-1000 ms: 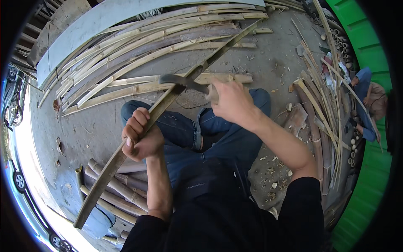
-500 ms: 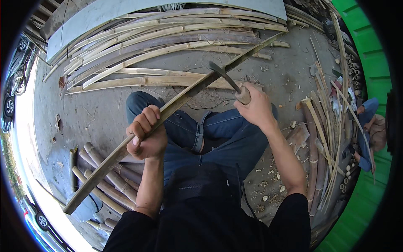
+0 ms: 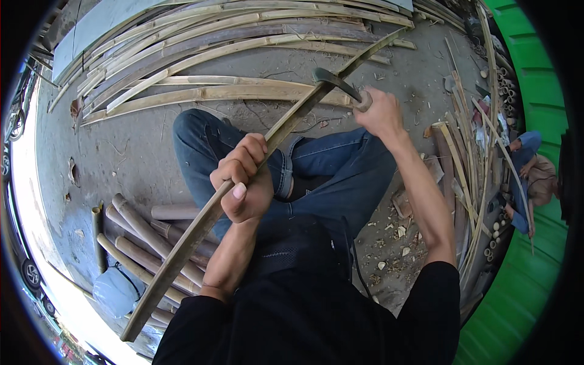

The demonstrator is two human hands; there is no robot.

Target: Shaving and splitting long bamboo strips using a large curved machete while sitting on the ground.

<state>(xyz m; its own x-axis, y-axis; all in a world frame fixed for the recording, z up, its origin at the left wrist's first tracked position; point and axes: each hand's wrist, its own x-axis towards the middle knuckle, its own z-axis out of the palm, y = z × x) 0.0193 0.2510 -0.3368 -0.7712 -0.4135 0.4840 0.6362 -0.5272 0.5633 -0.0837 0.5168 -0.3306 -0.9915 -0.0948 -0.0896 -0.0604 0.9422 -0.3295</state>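
Note:
A long split bamboo strip [image 3: 193,238] slants across my lap, its near end low on the left and its far end over the bamboo pile. My left hand [image 3: 246,176] is wrapped in a fist around its middle, thumb on the near side. In my right hand [image 3: 382,114] is the pale wooden handle of a hooked knife [image 3: 338,81]. Its dark, curved blade lies across the strip, beyond my left hand. The exact cutting edge is hard to make out. Both of my knees, in blue jeans, are beneath the strip.
Long bamboo strips [image 3: 201,93] lie in rows on the concrete floor ahead. Short bamboo poles [image 3: 141,226] and a pale blue rounded object [image 3: 115,292] are at left. At right are upright-leaning slats [image 3: 456,158], wood chips [image 3: 401,231], a green metal wall [image 3: 541,67] and another person [image 3: 540,176].
My left hand has moved right and away from me along with the strip, which now slants more steeply. The knife and my right hand have shifted slightly up and right. The view has tilted a little.

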